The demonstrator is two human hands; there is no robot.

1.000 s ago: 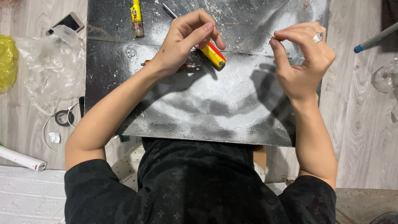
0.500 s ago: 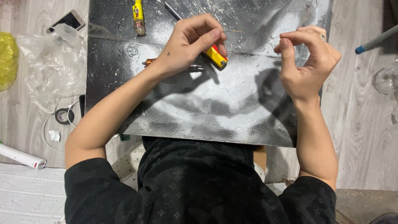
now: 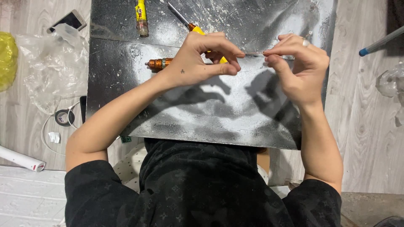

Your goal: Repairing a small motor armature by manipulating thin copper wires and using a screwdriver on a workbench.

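Both hands are raised over the far half of the dark metal worktop (image 3: 126, 84), whose surface is scuffed and dusted white. Between them runs a thin, pale rod (image 3: 254, 53), very slim and faintly shiny; its material cannot be made out. The left hand (image 3: 202, 59) has thumb and forefinger pinched together on one end of the rod, and the right hand (image 3: 301, 63) has its fingers (image 3: 275, 51) closed on the other end (a ring shows on one finger). How far the rod runs inside either grip is hidden.

Under the left hand lies a copper-coloured cylinder (image 3: 159, 63), only its left end showing. A screwdriver (image 3: 189, 23) with an orange and yellow handle slants from the far edge; the left hand covers most of its handle. A yellow tube (image 3: 141, 14) lies at the far edge, cut off by the frame.

Off the worktop's left edge sit a clear plastic bag (image 3: 50, 63), a phone (image 3: 67, 21), a roll of tape (image 3: 64, 117) and a white pipe (image 3: 21, 159). At the right, a blue-tipped stick (image 3: 378, 42) is cut off.
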